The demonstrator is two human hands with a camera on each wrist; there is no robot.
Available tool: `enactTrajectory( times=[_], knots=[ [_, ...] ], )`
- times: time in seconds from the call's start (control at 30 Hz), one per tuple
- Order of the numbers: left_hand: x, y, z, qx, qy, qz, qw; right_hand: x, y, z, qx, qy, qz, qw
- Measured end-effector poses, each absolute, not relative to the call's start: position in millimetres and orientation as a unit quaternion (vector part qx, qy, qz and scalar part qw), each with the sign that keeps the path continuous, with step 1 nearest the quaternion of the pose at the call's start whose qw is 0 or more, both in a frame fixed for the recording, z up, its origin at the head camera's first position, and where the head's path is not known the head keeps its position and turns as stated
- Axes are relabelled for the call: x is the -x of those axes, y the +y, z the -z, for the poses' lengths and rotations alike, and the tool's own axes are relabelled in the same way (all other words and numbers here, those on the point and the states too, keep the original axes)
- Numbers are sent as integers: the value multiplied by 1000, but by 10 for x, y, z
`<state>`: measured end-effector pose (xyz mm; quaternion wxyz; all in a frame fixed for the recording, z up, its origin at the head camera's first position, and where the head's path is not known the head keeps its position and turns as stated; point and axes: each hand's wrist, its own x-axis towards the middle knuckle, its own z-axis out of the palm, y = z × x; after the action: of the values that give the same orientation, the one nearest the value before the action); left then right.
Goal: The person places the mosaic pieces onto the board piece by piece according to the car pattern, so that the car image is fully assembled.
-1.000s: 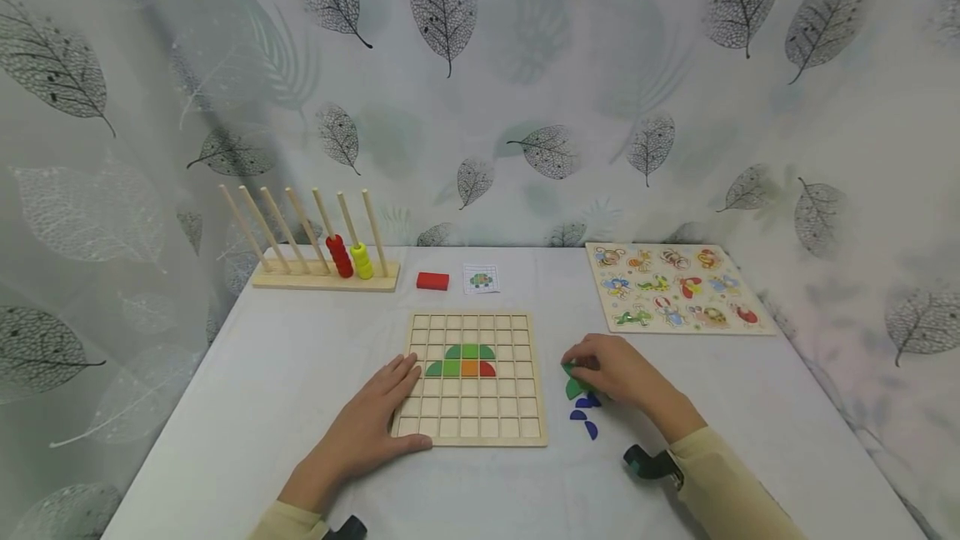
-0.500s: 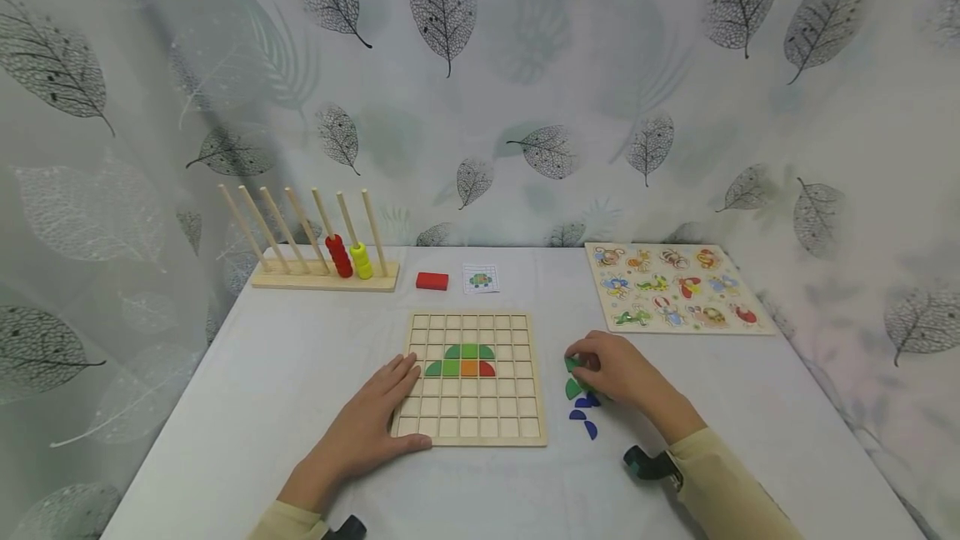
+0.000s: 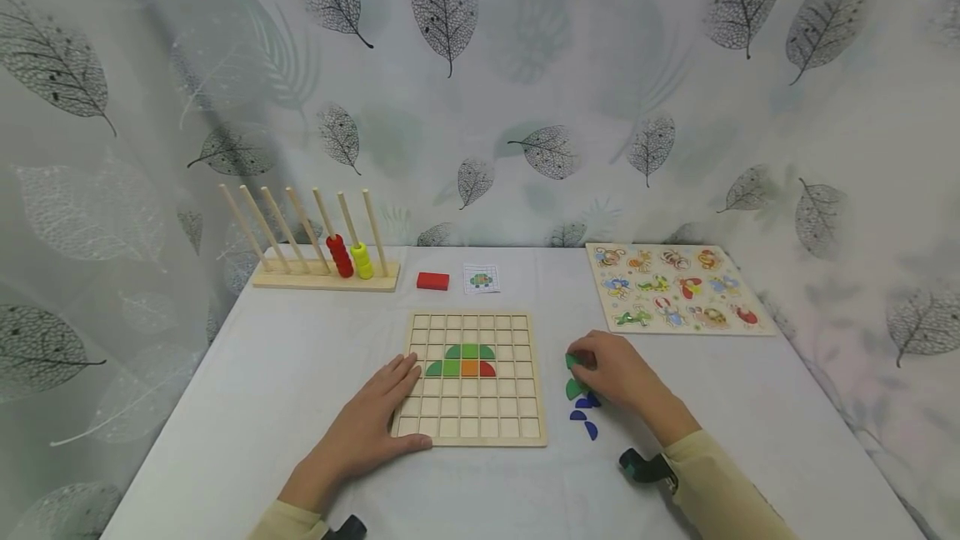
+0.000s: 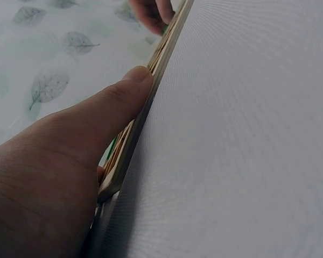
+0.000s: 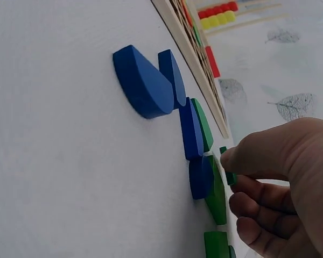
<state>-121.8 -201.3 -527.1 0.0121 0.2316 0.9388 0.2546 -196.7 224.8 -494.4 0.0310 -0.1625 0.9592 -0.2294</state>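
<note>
My left hand [image 3: 367, 423] rests on the left edge of a wooden grid board [image 3: 480, 407], fingers straight and its thumb on the near edge, as the left wrist view also shows. Green, orange and red pieces [image 3: 469, 367] fill several squares of the grid. To the right of the board, my right hand [image 3: 618, 369] pinches a small green block [image 5: 231, 178] between thumb and index finger. Below that hand lie more green blocks [image 5: 217, 201] and several blue rounded blocks [image 5: 140, 83] on the white cloth.
At the back left stands a peg rack [image 3: 322, 282] with red and yellow beads. A red block [image 3: 432, 281] and a small picture card [image 3: 481, 279] lie behind the board. An insect puzzle board [image 3: 675, 290] lies at the back right.
My right hand has shifted slightly to the right over the green blocks, fingertips still together. The left hand and the grid board stay where they were.
</note>
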Motion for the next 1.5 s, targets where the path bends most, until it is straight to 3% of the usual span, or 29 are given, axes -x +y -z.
enactTrajectory(
  times=[0.23, 1.5],
  knots=[
    [1234, -2011, 5269, -231, 941, -248, 11, 1949, 2219, 4883, 159, 957, 242, -10],
    [1229, -2022, 5293, -230, 940, -253, 19, 1881, 1962, 4727, 203, 934, 279, -88]
  ],
)
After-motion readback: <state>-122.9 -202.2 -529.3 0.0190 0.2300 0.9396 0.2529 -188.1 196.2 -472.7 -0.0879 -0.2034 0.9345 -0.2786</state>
